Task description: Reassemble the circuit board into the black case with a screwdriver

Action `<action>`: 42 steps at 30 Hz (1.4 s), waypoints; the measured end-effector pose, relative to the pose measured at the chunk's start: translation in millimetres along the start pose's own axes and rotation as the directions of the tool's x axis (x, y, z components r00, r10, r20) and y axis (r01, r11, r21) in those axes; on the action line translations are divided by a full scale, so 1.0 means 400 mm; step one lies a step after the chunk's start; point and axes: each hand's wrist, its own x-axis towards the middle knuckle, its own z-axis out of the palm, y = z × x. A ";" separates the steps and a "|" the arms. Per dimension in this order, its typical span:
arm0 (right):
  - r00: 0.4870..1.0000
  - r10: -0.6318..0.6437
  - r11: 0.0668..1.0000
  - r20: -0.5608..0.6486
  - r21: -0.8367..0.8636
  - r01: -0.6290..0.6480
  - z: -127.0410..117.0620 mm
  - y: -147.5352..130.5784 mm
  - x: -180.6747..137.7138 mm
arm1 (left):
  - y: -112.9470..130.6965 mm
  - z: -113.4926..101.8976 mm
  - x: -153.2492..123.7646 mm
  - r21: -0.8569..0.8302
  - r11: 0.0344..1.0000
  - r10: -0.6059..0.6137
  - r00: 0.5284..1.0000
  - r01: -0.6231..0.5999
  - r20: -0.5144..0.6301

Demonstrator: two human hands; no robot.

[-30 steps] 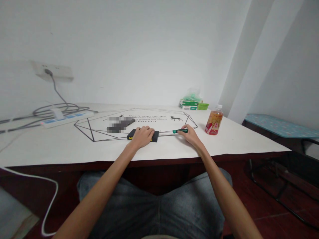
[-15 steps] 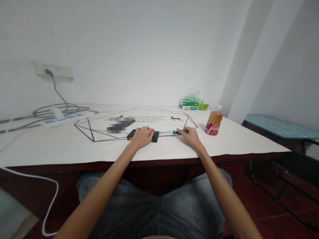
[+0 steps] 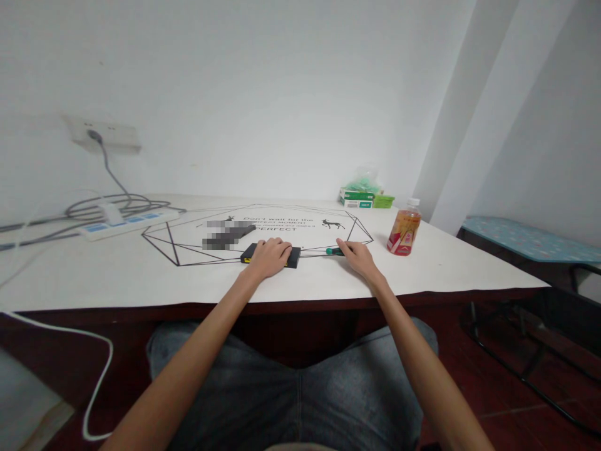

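My left hand (image 3: 270,257) lies over a flat black box (image 3: 294,257), its fingers curled across the top and holding it against the table. Yellow patches, perhaps ports, show along the box's near edge; the palm covers its middle. To the right, my right hand (image 3: 357,258) is closed on a small green-and-black screwdriver (image 3: 333,251), whose green end points left toward the box. Most of this tool is hidden by the fingers. Behind the box, a dark object (image 3: 241,232) lies partly blurred out.
On the white table (image 3: 211,285), a drink bottle (image 3: 404,228) stands right of my right hand. Green-and-white boxes (image 3: 355,199) sit at the back beneath a plastic bag. A power strip (image 3: 131,224) with coiled cables lies at the left. A blue-topped table (image 3: 530,237) is at the far right.
The fingers of my right hand have shifted on the screwdriver, and less of its dark part shows. My left hand and the black box keep their place.
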 end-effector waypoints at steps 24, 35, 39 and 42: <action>0.990 -0.138 0.956 -0.011 0.261 0.136 -0.003 0.004 0.001 | -0.032 -0.003 0.001 -0.140 0.986 0.102 0.993 -0.092 0.061; 0.998 -0.044 0.991 0.050 0.132 0.037 0.003 0.005 -0.006 | -0.034 0.002 0.002 -0.132 0.987 0.104 0.994 -0.097 0.047; 0.996 -0.006 0.975 0.092 0.220 -0.014 0.003 0.011 -0.009 | -0.034 0.004 0.002 -0.127 0.987 0.106 0.993 -0.098 0.052; 0.996 0.034 0.977 0.084 0.209 -0.051 0.004 0.008 -0.007 | -0.033 0.004 0.002 -0.122 0.988 0.100 0.994 -0.094 0.046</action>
